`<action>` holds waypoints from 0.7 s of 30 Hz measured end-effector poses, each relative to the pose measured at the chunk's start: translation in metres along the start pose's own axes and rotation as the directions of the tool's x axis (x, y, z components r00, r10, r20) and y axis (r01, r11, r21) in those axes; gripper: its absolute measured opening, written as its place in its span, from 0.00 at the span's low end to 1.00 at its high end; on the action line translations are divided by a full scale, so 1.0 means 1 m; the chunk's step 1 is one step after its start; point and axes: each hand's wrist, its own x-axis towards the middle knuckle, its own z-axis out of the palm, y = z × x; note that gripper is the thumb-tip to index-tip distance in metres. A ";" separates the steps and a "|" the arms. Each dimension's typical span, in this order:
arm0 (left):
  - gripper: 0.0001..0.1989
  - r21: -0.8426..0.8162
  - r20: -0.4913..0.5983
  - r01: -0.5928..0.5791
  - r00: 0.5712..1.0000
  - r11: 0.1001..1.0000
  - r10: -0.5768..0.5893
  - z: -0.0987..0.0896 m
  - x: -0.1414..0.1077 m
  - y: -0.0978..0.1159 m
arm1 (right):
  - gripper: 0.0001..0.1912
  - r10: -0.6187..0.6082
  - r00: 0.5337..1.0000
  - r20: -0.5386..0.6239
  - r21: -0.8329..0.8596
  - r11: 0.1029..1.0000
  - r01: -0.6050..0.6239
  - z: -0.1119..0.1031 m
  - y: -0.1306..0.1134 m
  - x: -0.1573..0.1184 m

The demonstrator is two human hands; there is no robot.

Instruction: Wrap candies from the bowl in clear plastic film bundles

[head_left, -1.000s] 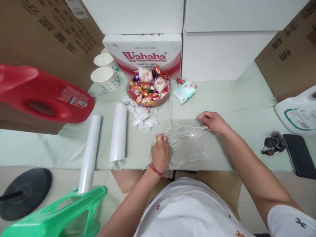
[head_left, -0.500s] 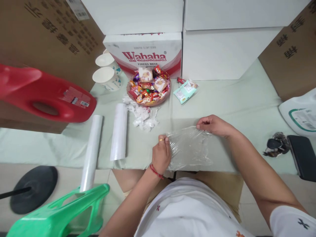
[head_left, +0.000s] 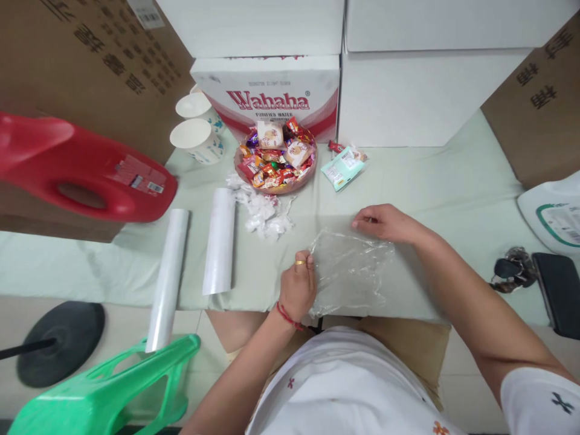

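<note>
A clear, crinkled plastic bag lies spread over the front edge of the cloth-covered table. My left hand, wearing a ring and a red string bracelet, is closed on the bag's left edge. Just above the bag's top edge is my right hand, fingers loosely bent, with a gap showing between thumb and forefinger and no film in them. Two rolls of plastic bags, a nearer roll and a farther roll, lie left of my left hand. Crumpled white plastic scraps sit beyond it.
A bowl of wrapped sweets stands before a white carton; a teal packet lies beside it. Paper cups and a red jug are left. Keys, a phone and a white bottle are right.
My right hand has let go of the bag's top edge and shifted slightly left and away from it. The film has sagged flatter, while my left hand keeps its hold.
</note>
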 end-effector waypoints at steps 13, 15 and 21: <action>0.13 0.150 0.065 0.008 0.998 0.989 -0.018 -0.023 0.013 0.013 | 0.11 0.028 0.991 0.131 0.146 0.988 -0.047 0.017 0.013 0.027; 0.15 0.168 -0.132 -0.004 0.991 0.986 0.027 -0.031 0.011 0.015 | 0.11 0.031 0.992 0.123 0.139 0.989 -0.048 0.019 0.012 0.026; 0.13 0.017 -0.358 -0.474 0.819 0.880 0.448 -0.047 -0.009 0.051 | 0.09 0.015 0.996 0.086 0.114 0.993 -0.025 0.020 0.003 0.022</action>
